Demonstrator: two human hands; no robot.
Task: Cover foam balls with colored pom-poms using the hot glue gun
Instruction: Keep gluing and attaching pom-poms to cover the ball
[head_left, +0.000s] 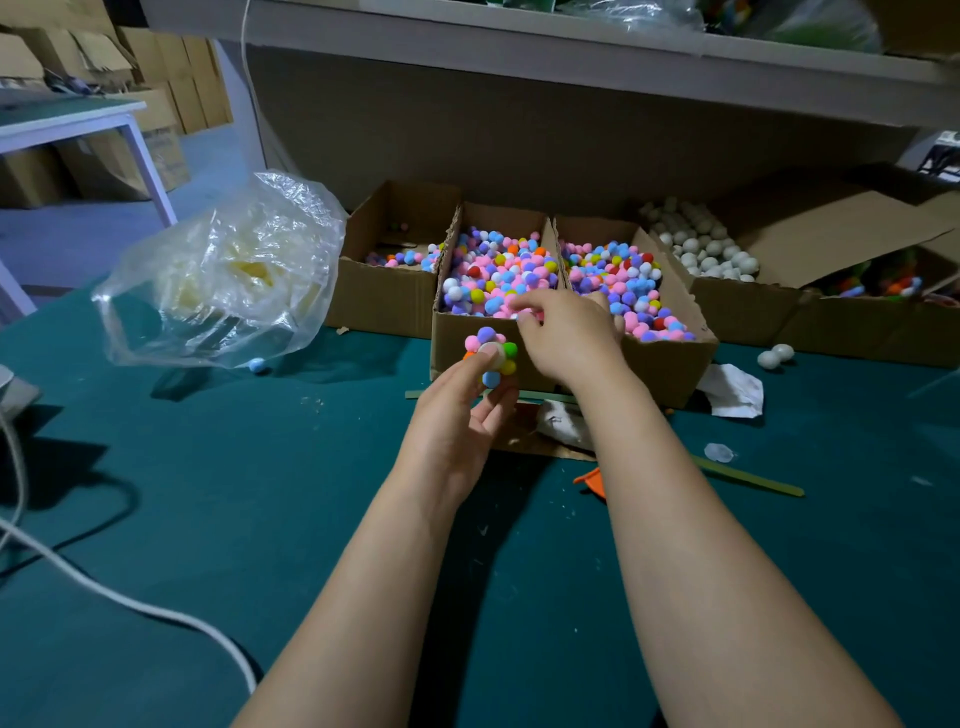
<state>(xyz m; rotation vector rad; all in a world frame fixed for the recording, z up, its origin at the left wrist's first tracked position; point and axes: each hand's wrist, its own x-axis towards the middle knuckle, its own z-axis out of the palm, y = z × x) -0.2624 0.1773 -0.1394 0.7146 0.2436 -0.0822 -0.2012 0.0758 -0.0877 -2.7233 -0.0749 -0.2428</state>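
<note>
1. Your left hand (457, 415) pinches the ball (492, 356) — thumb tip on its bare white patch, fingers curled up underneath.
2. The ball is held up off the table (208, 493), just in front of the mid box (452, 348). Stuck round the bare patch are purple, pink, green, yellow, blue and orange pom-poms.
3. Your right hand (566, 332) reaches over the mid box's front wall, back of the hand up. Its fingers are bent down among the loose pom-poms (488, 270) at the near right corner. Whether it has pinched one you cannot tell — the fingertips are hidden.
4. The mid box is nearly full of mixed colours. The right box (670, 369) touches it and is about as full. The left box (384, 301) holds only a thin layer at its near side.
5. Further right, an open carton (743, 306) holds plain white foam balls (696, 244). Two more (775, 356) lie loose on the table just in front of it.
6. A crumpled clear bag (223, 275) stands left of the boxes, with one blue pom-pom (258, 365) on the table at its foot.
7. A white cable (104, 587) runs across the near left of the table. A green stick (748, 480) lies to the right of your right forearm.
</note>
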